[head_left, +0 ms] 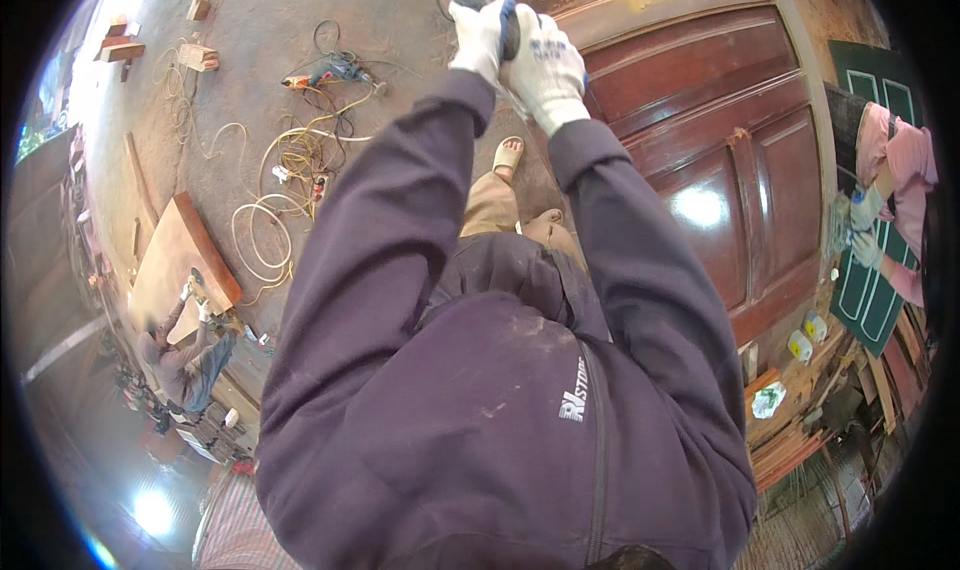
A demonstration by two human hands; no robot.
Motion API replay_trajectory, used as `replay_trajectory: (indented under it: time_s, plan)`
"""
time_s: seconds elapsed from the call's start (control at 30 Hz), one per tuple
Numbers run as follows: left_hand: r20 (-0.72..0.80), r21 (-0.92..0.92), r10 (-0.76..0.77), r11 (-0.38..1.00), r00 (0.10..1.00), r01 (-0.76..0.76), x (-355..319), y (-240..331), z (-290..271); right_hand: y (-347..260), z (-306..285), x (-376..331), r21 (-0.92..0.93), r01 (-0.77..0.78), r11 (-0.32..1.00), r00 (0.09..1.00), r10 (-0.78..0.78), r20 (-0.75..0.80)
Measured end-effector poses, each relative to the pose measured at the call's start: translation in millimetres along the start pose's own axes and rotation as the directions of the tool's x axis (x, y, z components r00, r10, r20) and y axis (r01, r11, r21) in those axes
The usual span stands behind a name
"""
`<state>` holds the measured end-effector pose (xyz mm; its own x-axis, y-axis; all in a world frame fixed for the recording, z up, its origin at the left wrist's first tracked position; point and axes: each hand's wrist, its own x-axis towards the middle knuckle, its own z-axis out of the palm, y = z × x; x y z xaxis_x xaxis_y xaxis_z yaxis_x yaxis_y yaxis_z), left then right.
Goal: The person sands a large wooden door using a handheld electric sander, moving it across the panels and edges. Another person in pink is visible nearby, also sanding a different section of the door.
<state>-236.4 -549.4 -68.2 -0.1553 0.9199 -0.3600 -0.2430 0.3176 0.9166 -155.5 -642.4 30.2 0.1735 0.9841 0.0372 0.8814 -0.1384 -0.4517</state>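
Both my hands are at the top of the view, in white knitted gloves, close together at arm's length. My left hand point(480, 40) is closed around a tool with a dark body point(511, 38); a greyish end of it shows above the glove. My right hand point(545, 70) is wrapped over the same tool from the right. Its exact kind is hidden by the gloves. To the right of my hands lies a large varnished red-brown panelled wooden door point(690, 80), its lighter unvarnished frame passing just beyond the right glove.
A power drill point(340, 68) and tangled cords and hose point(290, 160) lie on the floor at left. Farther left, a person point(185, 355) works on a wooden slab point(180, 255). At right, another person's gloved hands point(866, 230) are over a dark green panel point(870, 300). Wood strips point(790, 455) lie lower right.
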Motion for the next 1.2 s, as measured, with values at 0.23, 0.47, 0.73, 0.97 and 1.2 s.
replay_trajectory:
  time_s: [0.23, 0.47, 0.73, 0.97, 1.2]
  plan:
    - [0.045, 0.082, -0.009, 0.997, 0.999, 0.006, -92.9, -15.9, 29.6, 34.7, -40.8, -65.6, 0.011, -0.138, 0.99, 0.984, 0.136, 0.112]
    - [0.018, 0.277, -0.254, 0.931, 0.967, 0.239, -324.5, -59.1, 25.1, 108.6, -76.6, -265.0, 0.022, -0.066, 0.998, 0.994, 0.064, 0.087]
    - [-0.063, 0.489, -0.251, 0.836, 0.966, 0.249, -449.0, -117.2, 4.9, 141.5, -97.2, -400.1, 0.139, -0.117, 0.983, 0.968, 0.082, 0.236]
    - [0.035, 0.145, -0.234, 0.963, 0.972, 0.227, -314.2, -69.8, -17.5, 85.0, -55.1, -264.2, 0.13, 0.014, 0.991, 0.978, -0.041, 0.205]
    - [-0.053, 0.259, -0.059, 0.963, 0.997, 0.071, -115.0, -6.8, -27.1, 9.4, -6.2, -83.9, 0.133, 0.123, 0.983, 0.989, -0.133, 0.068]
